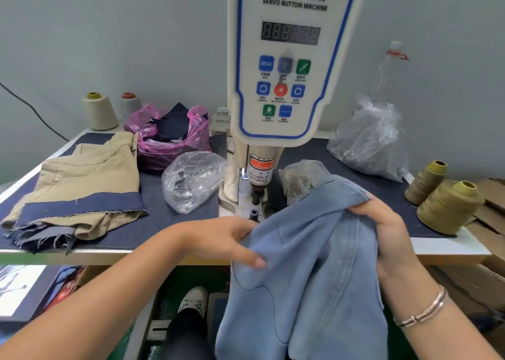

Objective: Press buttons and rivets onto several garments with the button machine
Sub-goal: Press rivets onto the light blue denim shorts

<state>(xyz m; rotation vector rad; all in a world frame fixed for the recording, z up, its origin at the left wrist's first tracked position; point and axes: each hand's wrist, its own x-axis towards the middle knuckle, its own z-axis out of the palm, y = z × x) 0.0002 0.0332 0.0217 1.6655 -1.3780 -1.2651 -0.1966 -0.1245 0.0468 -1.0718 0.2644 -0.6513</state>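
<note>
Light-blue denim garment (308, 264) held before the button machine (287, 59).
Its top edge is pinched by the left hand (224, 239) and right hand (382, 223); its length hangs downward.

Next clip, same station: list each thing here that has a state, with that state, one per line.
Light blue denim garment: held up in front of the machine, hanging below table edge.
Left hand: grips the garment's left edge.
Right hand: grips its top right fold.
Button machine: display dark.
Khaki garment: lying folded on the table.
Pink bag: open, dark cloth inside.
</note>
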